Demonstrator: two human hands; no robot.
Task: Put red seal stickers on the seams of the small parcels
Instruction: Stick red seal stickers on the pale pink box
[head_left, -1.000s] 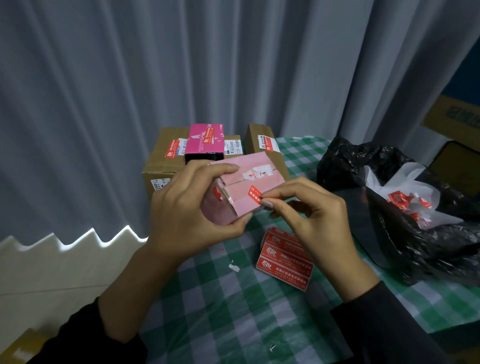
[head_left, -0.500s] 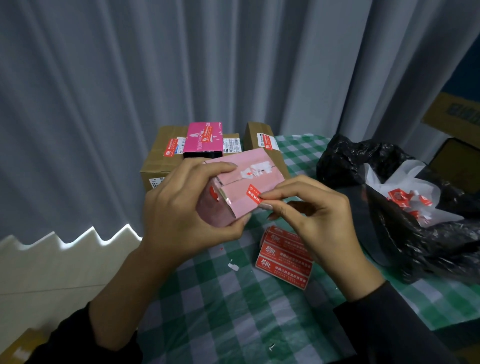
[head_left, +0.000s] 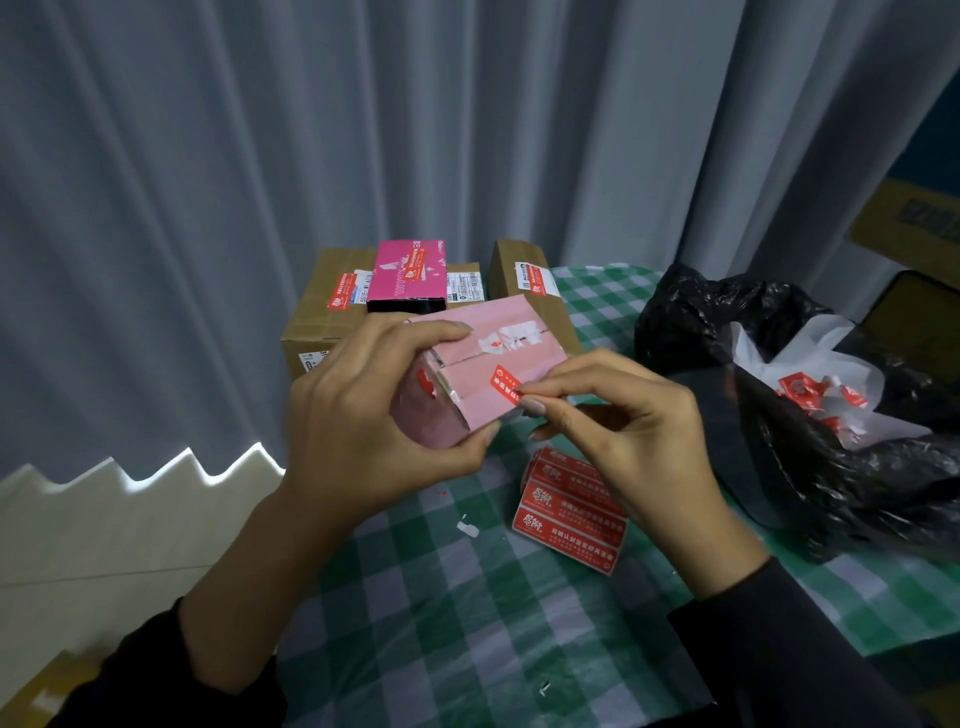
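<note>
The green checked table (head_left: 467, 623) spreads below both hands, and the grey curtain (head_left: 467, 130) hangs well beyond them. To the right of the right hand I see a black bag (head_left: 727, 322) gaping open. Inside it lies white backing paper (head_left: 769, 358) with crumpled red scraps on it. Beyond the grip stand a large cardboard box (head_left: 322, 317) and a smaller cardboard box (head_left: 519, 257), each bearing a red seal. A magenta box (head_left: 410, 270) rests on the large one.

I have the left hand (head_left: 363, 415) curled round the left end of the pale pink parcel (head_left: 488, 322), fingers over its far edge and thumb under its near edge. It holds the parcel tilted and clear of the table. The right hand (head_left: 623, 415) is nearly closed: thumb and forefinger pinch the near end of a red seal sticker (head_left: 505, 383). The sticker's far end lies on the parcel's top face by a fold line, and I cannot tell whether it is pressed down. That face also shows a torn white label patch (head_left: 511, 338), and the end face carries a red heart mark (head_left: 426, 387).

Just below the right hand a stack of red sticker sheets (head_left: 571, 514) lies on the table. A small white scrap (head_left: 467, 529) lies beside it.
</note>
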